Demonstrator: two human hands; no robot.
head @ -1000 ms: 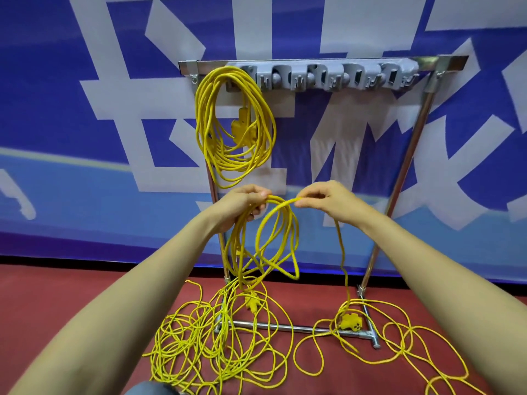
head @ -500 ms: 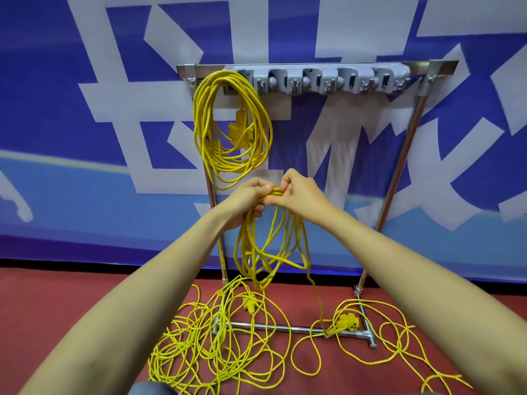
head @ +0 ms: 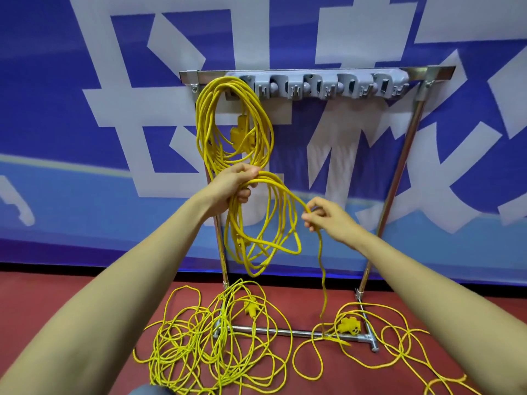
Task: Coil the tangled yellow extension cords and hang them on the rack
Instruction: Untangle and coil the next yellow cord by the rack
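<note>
At the left foot of the rack [head: 395, 181], a tangled pile of yellow cord [head: 205, 346] lies on the red floor [head: 42, 295]. Above it, a finished coil [head: 216, 124] hangs from the left end of the rack's grey hook strip [head: 322, 86]. In front of the rack's left upright, the left hand [head: 236, 183] has its fingers wrapped round the top of a partial coil [head: 256, 232], whose loops hang free. Toward the rack's middle, the right hand [head: 330, 220] pinches a single strand between thumb and fingertips; that strand drops to the rack's base bar. Near the right foot lie a yellow socket block [head: 349, 326] and more loose cord [head: 399, 349].
</note>
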